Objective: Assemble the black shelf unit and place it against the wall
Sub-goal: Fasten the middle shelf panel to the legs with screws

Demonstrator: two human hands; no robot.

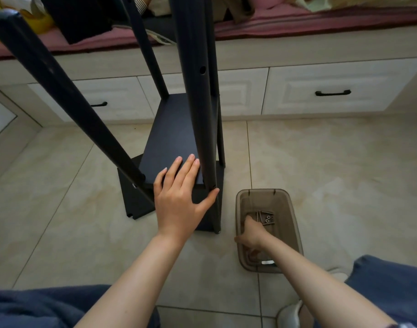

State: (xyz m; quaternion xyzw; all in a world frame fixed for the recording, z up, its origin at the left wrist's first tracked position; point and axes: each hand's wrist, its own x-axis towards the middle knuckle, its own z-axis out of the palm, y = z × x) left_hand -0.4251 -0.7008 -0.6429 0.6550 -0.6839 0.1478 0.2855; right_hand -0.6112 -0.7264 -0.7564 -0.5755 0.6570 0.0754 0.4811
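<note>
Pressing the shelf [172, 138] with a flat left hand [179, 200]; right hand [251, 230] among screws [265, 218] in a bin [291, 209], grip unclear.

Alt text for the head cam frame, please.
The left hand lies flat on a panel of the half-built black shelf unit, thumb against an upright post, while the right hand reaches into a brown plastic bin of screws on the tiled floor. White drawers stand behind.
</note>
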